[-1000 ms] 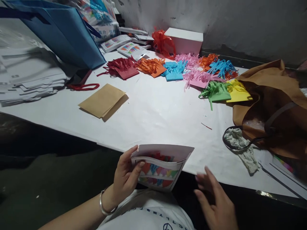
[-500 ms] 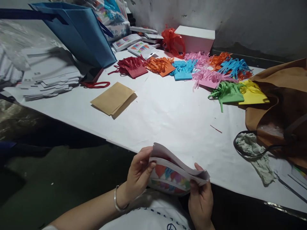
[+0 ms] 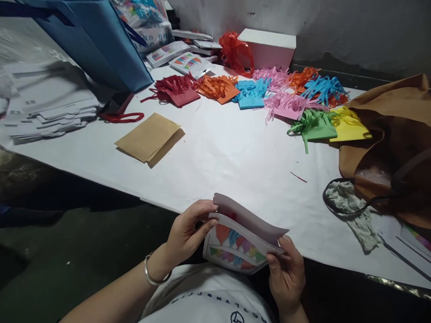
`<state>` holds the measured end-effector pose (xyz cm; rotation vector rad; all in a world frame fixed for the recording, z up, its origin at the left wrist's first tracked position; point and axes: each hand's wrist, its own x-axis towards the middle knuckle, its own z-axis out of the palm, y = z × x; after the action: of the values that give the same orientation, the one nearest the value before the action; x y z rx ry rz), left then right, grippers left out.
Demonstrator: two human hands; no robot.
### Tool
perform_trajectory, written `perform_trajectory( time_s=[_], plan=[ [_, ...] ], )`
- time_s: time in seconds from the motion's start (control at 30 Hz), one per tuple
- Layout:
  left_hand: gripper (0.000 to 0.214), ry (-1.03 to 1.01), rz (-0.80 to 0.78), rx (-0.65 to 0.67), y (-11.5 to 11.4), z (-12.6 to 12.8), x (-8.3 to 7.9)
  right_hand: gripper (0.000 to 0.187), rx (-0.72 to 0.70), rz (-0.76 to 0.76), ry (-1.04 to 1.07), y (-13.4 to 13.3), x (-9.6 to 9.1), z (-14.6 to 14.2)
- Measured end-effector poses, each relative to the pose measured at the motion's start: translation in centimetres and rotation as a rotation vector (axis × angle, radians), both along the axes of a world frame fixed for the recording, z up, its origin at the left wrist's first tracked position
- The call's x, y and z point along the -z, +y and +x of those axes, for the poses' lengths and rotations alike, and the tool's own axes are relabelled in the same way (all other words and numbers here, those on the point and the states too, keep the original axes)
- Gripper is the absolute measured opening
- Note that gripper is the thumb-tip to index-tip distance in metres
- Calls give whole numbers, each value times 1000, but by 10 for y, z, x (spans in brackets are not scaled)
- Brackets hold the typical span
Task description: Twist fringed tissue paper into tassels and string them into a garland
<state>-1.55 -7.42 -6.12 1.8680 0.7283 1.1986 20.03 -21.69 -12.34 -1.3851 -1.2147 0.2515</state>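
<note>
Both hands hold a flat white packet printed with coloured bunting flags, just below the table's near edge. My left hand, with a silver bangle on the wrist, pinches the packet's left end at the open mouth. My right hand grips its right corner, thumb on top. The flap stands a little open and some red paper shows inside.
On the white table lie a tan envelope, fringed paper stacks in red, orange, blue, pink, green and yellow, a white box, a blue bag, white packets, a brown bag and a crumpled rag.
My right hand came up from below and took the packet's right corner. The packet has bowed and its flap has opened a little; the view shifted slightly.
</note>
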Motion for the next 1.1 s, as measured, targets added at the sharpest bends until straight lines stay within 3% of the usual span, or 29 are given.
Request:
perform_trajectory(
  time_s=[0.13,0.27,0.4,0.5,0.57,0.63,0.7,0.8,0.9,0.97,1.1],
  plan=[
    [29,71,44,56,5,-5,-9,29,-66,0,-95,13,-31,15],
    [15,135,67,128,12,-5,-24,21,-85,-24,-116,19,-51,26],
    [9,67,-93,215,14,3,-30,11,-82,-66,183,25,-62,21],
    [19,-83,-285,242,11,13,-29,26,-141,-96,484,31,-69,15],
    [28,-102,-332,321,9,20,-30,42,-276,-169,604,35,-71,15],
    [25,-75,-302,431,8,26,-33,35,-444,-249,614,38,-72,18],
    [24,-75,-236,464,7,29,-36,20,-499,-260,582,40,-71,21],
    [29,-79,-166,448,8,29,-37,20,-430,-159,568,42,-70,22],
    [29,-95,-142,539,10,25,-37,19,-458,-47,542,43,-70,21],
    [31,-97,-159,555,12,24,-39,23,-464,5,382,44,-70,23],
    [21,6,-160,535,14,25,-48,31,-400,152,-193,46,-70,33]
  ],
)
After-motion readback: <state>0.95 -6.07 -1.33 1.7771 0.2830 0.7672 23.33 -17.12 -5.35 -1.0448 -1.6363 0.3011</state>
